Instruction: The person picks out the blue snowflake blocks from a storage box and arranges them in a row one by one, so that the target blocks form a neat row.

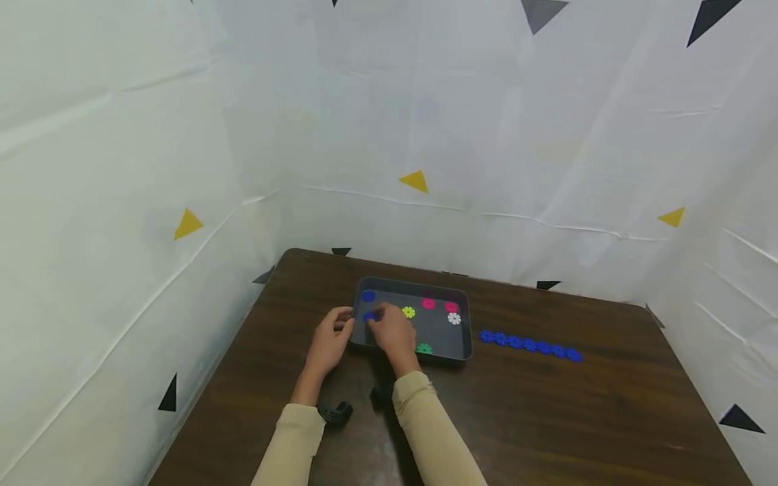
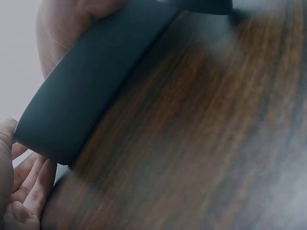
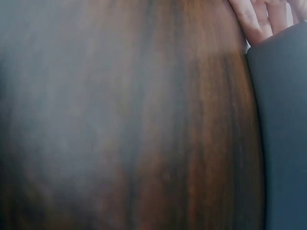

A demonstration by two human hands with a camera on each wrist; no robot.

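A grey tray [image 1: 446, 341] lies on the table with small flower-shaped discs inside. At its left end, my left hand [image 1: 328, 343] holds the edge, its thumb by the rim and its fingers along the outside. Over the tray's left part, my right hand [image 1: 394, 332] has thumb and fingertips around a blue flower disc [image 1: 369, 316], partly covered by them. Another blue disc [image 1: 368, 295] lies behind it. The left wrist view shows the tray's wall [image 2: 96, 76] and left fingers [image 2: 36, 187]; the disc is hidden in both wrist views.
Yellow [image 1: 408, 312], green [image 1: 424, 348], white [image 1: 454, 318] and two pink discs [image 1: 428, 304] lie in the tray. Right of it, a row of several joined blue discs [image 1: 530, 345] rests on the brown table [image 1: 547, 418]. White sheets [image 1: 486, 135] hang around the table.
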